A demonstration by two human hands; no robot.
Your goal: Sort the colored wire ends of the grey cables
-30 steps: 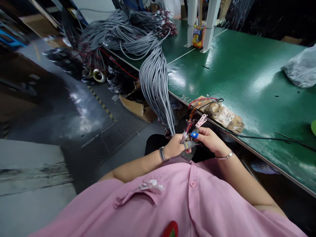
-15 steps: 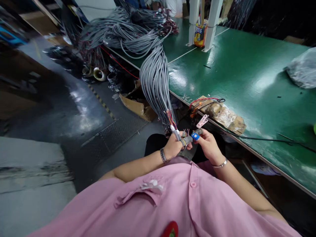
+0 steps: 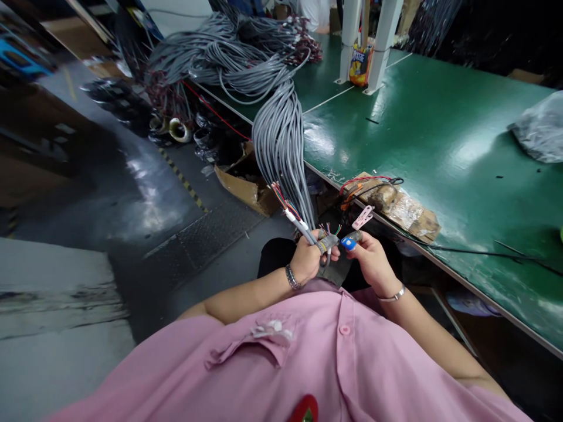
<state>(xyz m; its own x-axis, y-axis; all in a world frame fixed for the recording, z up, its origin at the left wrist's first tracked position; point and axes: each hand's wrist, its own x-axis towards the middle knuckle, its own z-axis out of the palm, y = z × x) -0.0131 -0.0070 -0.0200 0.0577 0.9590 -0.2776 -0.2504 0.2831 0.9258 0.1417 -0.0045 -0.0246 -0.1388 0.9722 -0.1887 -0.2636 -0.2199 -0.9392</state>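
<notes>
The left hand [image 3: 308, 259] is closed round grey cables [image 3: 303, 230] with bared coloured wires; the right hand [image 3: 372, 261] half curls nearby, its hold unclear; beyond, a wooden block [image 3: 413, 215] edges the glossy green table [image 3: 440, 123]; farther, white posts [image 3: 383, 47] and a cable heap [image 3: 246, 67]

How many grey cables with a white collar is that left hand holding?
2 that I can make out, side by side in the left hand: one has its white collar farther left, the other's collar is just right of it. Fingers may hide more.
</notes>
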